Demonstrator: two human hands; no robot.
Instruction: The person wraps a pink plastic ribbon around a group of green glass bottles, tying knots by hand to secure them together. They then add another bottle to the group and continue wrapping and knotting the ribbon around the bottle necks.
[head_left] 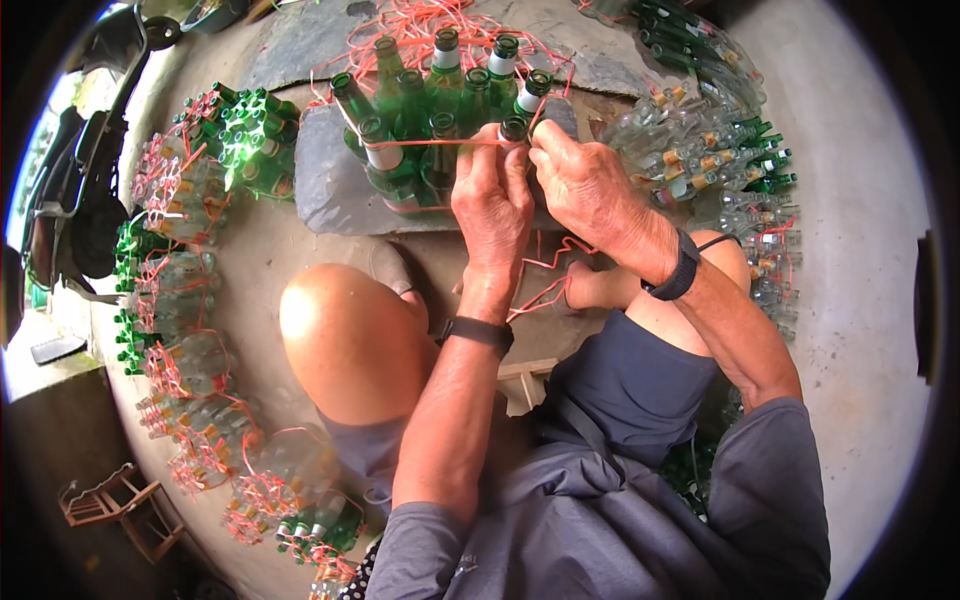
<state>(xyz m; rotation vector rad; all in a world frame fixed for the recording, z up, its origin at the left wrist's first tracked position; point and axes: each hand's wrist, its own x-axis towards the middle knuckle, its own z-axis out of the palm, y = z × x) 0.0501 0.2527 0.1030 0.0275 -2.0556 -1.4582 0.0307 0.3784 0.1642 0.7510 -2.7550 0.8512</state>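
A bundle of upright green glass bottles (412,115) stands on a grey stone slab (328,180) in front of me. Red plastic twine (430,142) stretches across the necks on the near side and leads into my fingers. My left hand (490,200) is closed on the twine, its fingertips against the neck of the nearest right bottle (513,128). Just right of that neck, my right hand (590,190) has its fingers curled in a pinch on the twine. Both hands partly hide the bundle's right side. Lower down, another band of twine shows around the bottles.
A loose heap of red twine (430,30) lies behind the bundle. Tied clear bottles (185,275) and green bottles (262,140) line the left. More clear bottles (690,150) lie at the right. A small wooden stool (125,505) is at lower left, a motorbike (85,190) above it.
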